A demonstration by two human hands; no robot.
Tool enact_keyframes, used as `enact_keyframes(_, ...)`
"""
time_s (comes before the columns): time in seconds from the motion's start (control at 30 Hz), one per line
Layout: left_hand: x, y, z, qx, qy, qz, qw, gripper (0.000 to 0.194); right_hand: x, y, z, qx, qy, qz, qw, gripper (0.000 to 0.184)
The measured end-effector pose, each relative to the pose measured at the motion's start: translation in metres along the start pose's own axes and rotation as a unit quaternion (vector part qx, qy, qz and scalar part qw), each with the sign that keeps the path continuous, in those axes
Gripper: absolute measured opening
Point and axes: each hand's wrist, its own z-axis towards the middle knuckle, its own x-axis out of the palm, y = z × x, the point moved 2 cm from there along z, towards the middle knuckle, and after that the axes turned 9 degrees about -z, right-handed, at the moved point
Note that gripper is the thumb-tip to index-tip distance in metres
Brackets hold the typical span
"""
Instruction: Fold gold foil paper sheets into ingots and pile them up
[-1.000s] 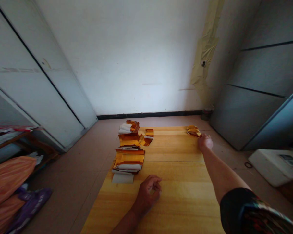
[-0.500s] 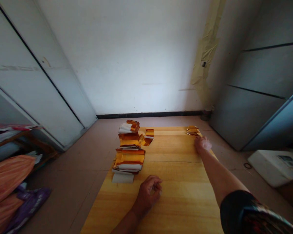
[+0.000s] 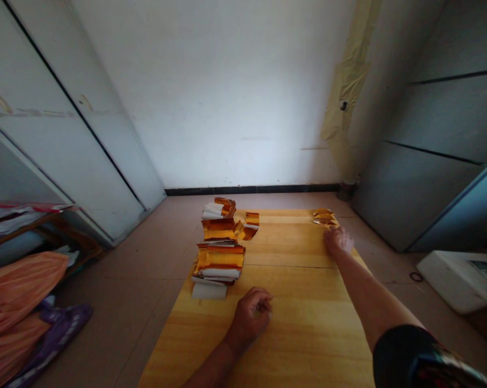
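Your left hand (image 3: pixel 249 318) rests on the surface (image 3: pixel 295 323), a long yellow board with a wood look. Your right hand (image 3: pixel 338 241) rests near the far end of the board, by its right edge. Your left fingers (image 3: pixel 263 304) curl in together, and you cannot tell if they hold something small. Your right fingers (image 3: pixel 333 233) are a bit apart and do not clamp on anything. They are just beside a small pile of gold foil (image 3: pixel 324 216).

The foil is thin and shiny, with bent, folded edges. More of it lies in 3 stacks along the left edge of the board. The near stack (image 3: pixel 219 260) is the biggest, with white paper showing in its layers. A white paper block (image 3: pixel 208 291) sits at its near end. The middle stack (image 3: pixel 219 229) is just past it, and the far stack (image 3: pixel 219 208) has white ends. 2 loose bits of foil (image 3: pixel 249 229) lie just to the right of these.

The row of stacks runs the long way of the board, from you toward the wall (image 3: pixel 235 97).

On the floor to your left are orange bags (image 3: pixel 16 291) and a purple bag (image 3: pixel 61 328). You cannot see what is in them. A white foam box (image 3: pixel 461 280) sits to your right.
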Motion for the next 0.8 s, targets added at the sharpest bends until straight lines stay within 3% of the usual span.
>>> enact_keyframes(0.23,0.0,0.0,0.0,-0.001,-0.012,-0.006,1.0,0.022,0.014,0.043,-0.057,-0.165,-0.021,0.063,0.984,0.029)
enact_keyframes(0.37,-0.003,-0.002,-0.001,0.012,-0.067,0.007,0.998,0.013,0.017,0.082,-0.103,-0.324,-0.047,0.198,0.924,0.029)
enact_keyframes(0.5,-0.006,-0.004,0.0,0.008,-0.115,0.022,0.993,0.012,0.007,0.118,-0.15,-0.43,-0.05,0.307,0.848,0.026)
enact_keyframes(0.63,-0.008,0.002,0.002,-0.014,-0.138,0.034,0.99,0.013,-0.014,0.145,-0.185,-0.503,0.047,0.324,0.8,0.02)
enact_keyframes(0.8,-0.007,0.017,0.004,-0.038,-0.15,-0.01,0.988,0.012,-0.034,0.163,-0.203,-0.52,0.126,0.16,0.829,0.025)
